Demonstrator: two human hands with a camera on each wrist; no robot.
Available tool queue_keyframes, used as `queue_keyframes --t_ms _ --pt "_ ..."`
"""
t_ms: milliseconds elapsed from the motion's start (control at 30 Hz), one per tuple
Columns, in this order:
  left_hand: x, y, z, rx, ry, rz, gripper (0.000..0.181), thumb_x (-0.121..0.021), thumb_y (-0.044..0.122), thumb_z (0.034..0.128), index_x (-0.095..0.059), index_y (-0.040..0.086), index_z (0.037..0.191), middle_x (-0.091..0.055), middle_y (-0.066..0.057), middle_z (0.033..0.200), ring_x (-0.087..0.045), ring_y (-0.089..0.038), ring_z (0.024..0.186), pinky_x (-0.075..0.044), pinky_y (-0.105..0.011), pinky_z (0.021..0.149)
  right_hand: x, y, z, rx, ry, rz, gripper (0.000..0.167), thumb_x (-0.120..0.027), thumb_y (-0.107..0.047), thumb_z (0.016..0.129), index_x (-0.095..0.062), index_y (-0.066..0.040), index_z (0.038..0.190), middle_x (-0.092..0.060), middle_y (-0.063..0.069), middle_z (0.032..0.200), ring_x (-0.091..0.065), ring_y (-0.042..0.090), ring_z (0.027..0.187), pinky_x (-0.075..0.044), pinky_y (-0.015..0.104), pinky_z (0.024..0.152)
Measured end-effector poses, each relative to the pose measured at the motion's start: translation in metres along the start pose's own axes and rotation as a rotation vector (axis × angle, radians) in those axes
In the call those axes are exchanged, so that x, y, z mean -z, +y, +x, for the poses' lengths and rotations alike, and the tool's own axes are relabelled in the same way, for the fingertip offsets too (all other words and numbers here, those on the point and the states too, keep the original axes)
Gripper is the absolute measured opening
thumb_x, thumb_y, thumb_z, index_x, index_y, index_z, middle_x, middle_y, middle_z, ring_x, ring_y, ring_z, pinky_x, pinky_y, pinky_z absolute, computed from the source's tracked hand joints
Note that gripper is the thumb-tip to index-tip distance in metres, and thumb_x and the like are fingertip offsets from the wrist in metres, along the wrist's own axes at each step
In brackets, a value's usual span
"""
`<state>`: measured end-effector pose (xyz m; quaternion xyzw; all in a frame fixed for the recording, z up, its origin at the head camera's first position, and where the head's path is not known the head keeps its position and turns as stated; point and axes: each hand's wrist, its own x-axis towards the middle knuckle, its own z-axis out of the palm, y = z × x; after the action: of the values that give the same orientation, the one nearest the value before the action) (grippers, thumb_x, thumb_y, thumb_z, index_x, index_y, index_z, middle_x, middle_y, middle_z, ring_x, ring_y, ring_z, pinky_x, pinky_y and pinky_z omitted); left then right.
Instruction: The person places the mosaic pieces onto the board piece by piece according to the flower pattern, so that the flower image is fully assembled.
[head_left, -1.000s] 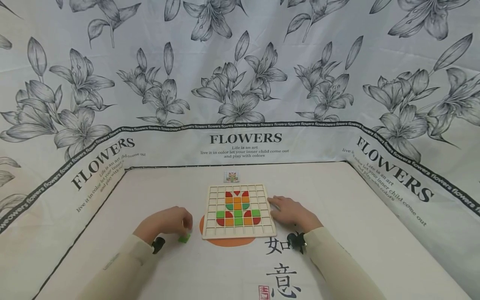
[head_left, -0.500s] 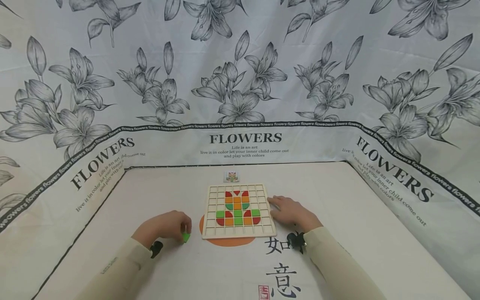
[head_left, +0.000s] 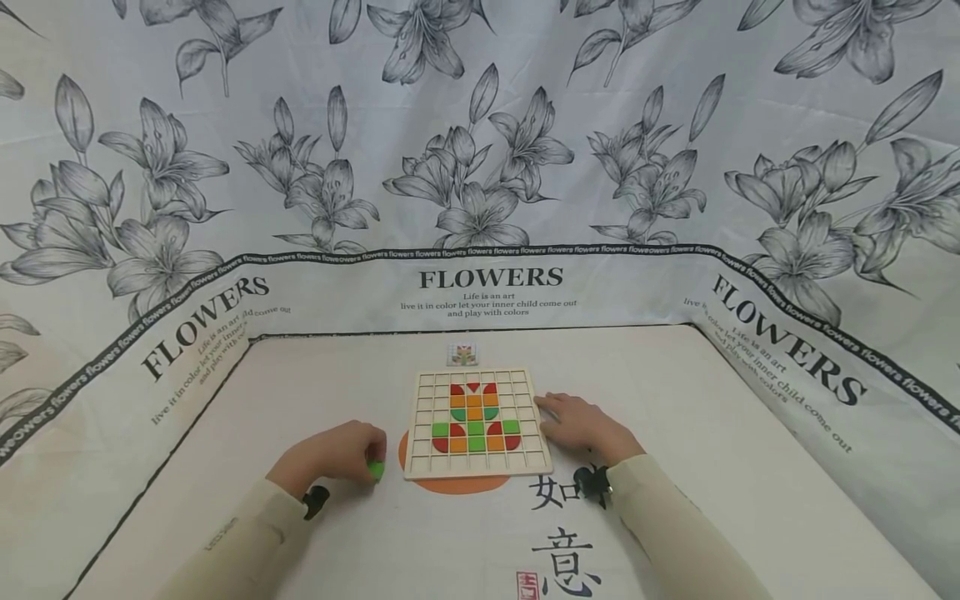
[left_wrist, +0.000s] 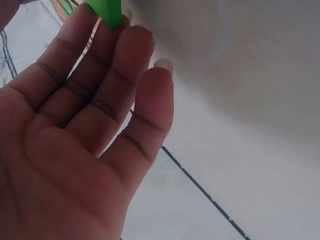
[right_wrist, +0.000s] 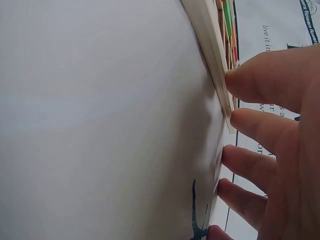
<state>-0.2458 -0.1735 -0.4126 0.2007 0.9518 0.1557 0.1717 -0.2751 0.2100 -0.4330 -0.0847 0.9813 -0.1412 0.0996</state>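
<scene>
My left hand (head_left: 337, 452) pinches a small green tile (head_left: 377, 471) at its fingertips, left of the wooden grid board (head_left: 412, 462). In the left wrist view the green tile (left_wrist: 107, 10) shows at the top edge, its upper part cut off. Several red, orange and green tiles sit in the board's cells, forming a flower-like pattern. My right hand (head_left: 577, 423) rests beside the board's right edge. Seen from the right wrist, its fingers (right_wrist: 265, 75) are loosely extended, and two touch the board's side (right_wrist: 210, 50).
A small pattern card (head_left: 462, 354) lies just behind the board. An orange printed circle (head_left: 465, 484) on the white tablecloth (head_left: 420, 550) shows under the board, with black characters (head_left: 567, 562) to the right. Flower-printed cloth walls (head_left: 487, 287) surround the table.
The green tile lay low under the left fingertips; it is now pinched, tilted and shifted slightly right with the hand. The right hand and board have stayed in place.
</scene>
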Motion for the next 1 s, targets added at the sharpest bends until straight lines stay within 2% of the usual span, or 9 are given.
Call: queue_keyframes --t_ms 233,567,867,1000 --pt "0.002 0.015 0.005 -0.023 0.017 -0.029 0.014 -0.079 0.016 0.0748 -0.066 0.018 0.081 -0.059 0.004 0.077 -0.053 -0.014 0.074 -0.046 -0.030 0.065 0.002 0.000 -0.001 0.007 0.002 0.009 0.056 -0.048 -0.033 0.095 -0.040 -0.018 0.148 -0.035 0.013 0.155 -0.031 0.038 0.143 -0.029 0.057 0.112" --pt "0.001 0.040 0.022 -0.122 0.041 -0.055 0.014 -0.079 0.021 0.0764 -0.070 0.018 0.088 -0.061 0.005 0.078 -0.054 -0.014 0.077 -0.046 -0.029 0.067 0.001 0.000 0.001 0.003 -0.004 0.017 0.056 -0.049 -0.033 0.095 -0.041 -0.018 0.148 -0.035 0.013 0.155 -0.031 0.038 0.143 -0.029 0.057 0.112" --pt "-0.006 0.060 0.041 -0.126 0.048 -0.058 0.017 -0.079 0.024 0.0762 -0.069 0.020 0.090 -0.060 0.005 0.081 -0.055 -0.014 0.080 -0.047 -0.028 0.071 0.000 0.001 0.000 0.023 -0.002 0.004 0.055 -0.047 -0.031 0.095 -0.040 -0.017 0.148 -0.035 0.014 0.155 -0.032 0.038 0.143 -0.030 0.056 0.112" --pt "-0.011 0.070 0.047 -0.142 0.057 -0.054 0.022 -0.079 0.024 0.0767 -0.071 0.018 0.097 -0.062 0.007 0.082 -0.055 -0.013 0.081 -0.048 -0.028 0.075 0.001 0.001 0.000 0.020 -0.003 0.009 0.056 -0.047 -0.031 0.095 -0.040 -0.018 0.148 -0.035 0.013 0.155 -0.032 0.037 0.143 -0.029 0.055 0.113"
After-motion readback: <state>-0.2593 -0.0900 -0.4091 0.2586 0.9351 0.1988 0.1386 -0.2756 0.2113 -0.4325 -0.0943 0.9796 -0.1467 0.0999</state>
